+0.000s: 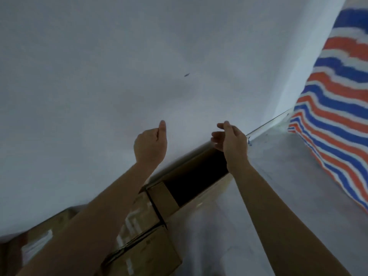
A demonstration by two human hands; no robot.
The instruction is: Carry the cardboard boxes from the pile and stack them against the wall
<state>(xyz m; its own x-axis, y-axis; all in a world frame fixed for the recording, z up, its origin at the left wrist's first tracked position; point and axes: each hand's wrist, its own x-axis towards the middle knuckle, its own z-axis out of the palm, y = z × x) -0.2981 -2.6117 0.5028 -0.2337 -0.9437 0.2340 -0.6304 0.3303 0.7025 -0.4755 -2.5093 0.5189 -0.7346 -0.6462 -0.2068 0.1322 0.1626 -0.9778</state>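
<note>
We've got both hands up in front of the wall (99,76), and neither one is carrying anything. The left hand (150,144) has its fingers curled in with the thumb poking up. The right hand (231,140) is loose, fingers relaxed and a bit bent.

The open box (196,183) sits on the floor (278,196) right at the foot of the wall, touching it as far as we can tell. Its mouth faces up and its long side runs along the wall. The taped boxes (143,224) line up along the same wall, end to end with it, so the whole row points the same way.

Our worry is that open top. With no closed lid, whatever we stack on it only has the rims to rest on, so the next box could tip in or crush an edge. We'd also watch for a box landing skewed off the wall, since a stack like that probably starts leaning outward. The picture is pretty blurry, so we can't judge how snug the boxes sit against each other.
</note>
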